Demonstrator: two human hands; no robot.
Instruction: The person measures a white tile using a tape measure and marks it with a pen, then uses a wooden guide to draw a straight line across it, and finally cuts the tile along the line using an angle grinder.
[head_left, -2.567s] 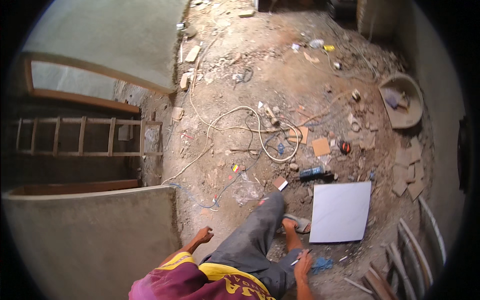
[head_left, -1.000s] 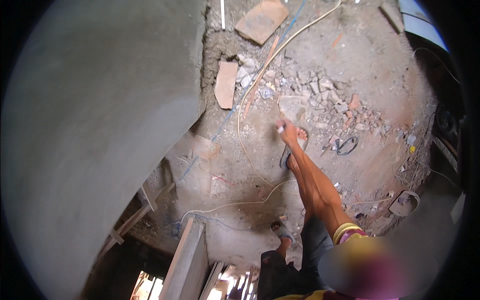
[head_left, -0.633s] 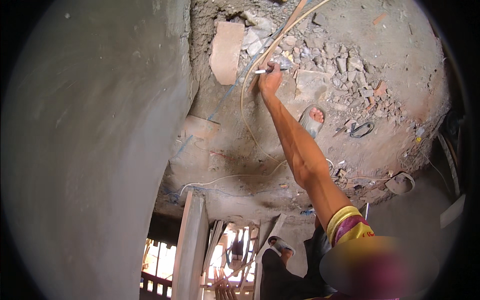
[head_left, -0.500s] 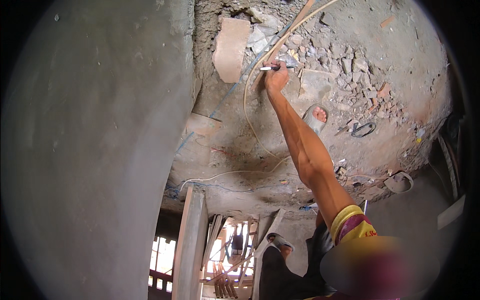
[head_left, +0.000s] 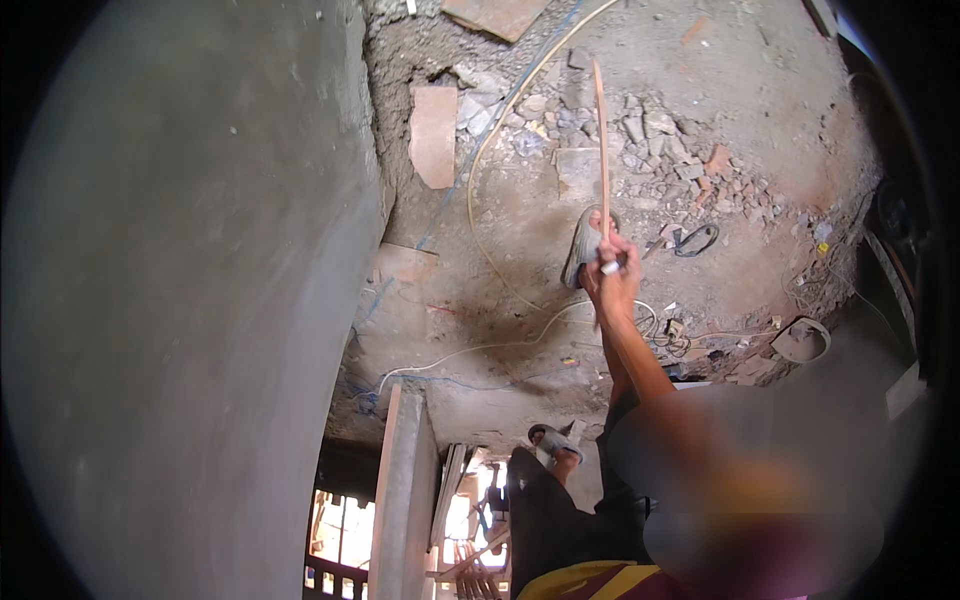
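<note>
Lifts from the floor (head_left: 465, 420), since the earlier view, a thin wooden strip (head_left: 602, 140), now beside the sandalled foot (head_left: 583, 245) in view. Aims its long axis straight away from the body, ahead of the fingers. Wraps these, on the right hand (head_left: 617, 284), around its near part; shows no left hand. Tucks in a blurred white-ended pen (head_left: 611, 268).

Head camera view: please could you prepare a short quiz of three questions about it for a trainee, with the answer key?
1. The right hand grips a long, thin, light-brown wooden strip. Toward which picture edge does it mainly extend: A left, B top, C right?
2. True or false: the black loop lies right of the strip.
3. Fill in: the flat, pinkish-beige broken slab lies ___ of the strip.

Key: 1 B; 2 true; 3 left.
</note>
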